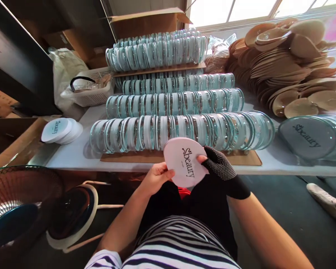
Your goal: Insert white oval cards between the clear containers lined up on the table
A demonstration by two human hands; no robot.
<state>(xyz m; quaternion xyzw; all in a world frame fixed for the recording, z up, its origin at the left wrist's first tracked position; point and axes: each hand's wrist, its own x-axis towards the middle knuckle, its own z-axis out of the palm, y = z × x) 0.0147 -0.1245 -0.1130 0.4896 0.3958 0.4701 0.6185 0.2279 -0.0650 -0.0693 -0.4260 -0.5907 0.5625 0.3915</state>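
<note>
1. At the far left I see a dark wire-guarded fan (14, 201) below the counter edge, and beside it a round stool with a pale rim (72, 213).
2. On the white counter (72, 157), left end, lies a fanned stack of round white printed cards (62, 130); they lie flat, print up, within reach of the left arm, which I judge is for easy pick-up.
3. Behind them stands a white slotted plastic basket (91, 91).
4. Across the middle, rows of clear round plastic lids with pale blue rims (182, 132) stand on edge, packed face to face on a brown cardboard sheet (245, 158); each row's long axis runs left to right.
5. My left hand (156, 175), bare, grips the left edge of the rounded pink card printed "Sbeauty" (184, 162), thumb on the face.
6. The card is held above the lap, just before the counter edge, face toward the camera. Its lettering runs diagonally, down toward the right.
7. My right hand (220, 166), in a black dotted glove, has its fingers (203, 158) pinching the card's right edge. A two-sided hold appears to steady it for inspection.
8. At the right lie a clear printed case (310, 138) and a heap of tan rounded pads (291, 63).
</note>
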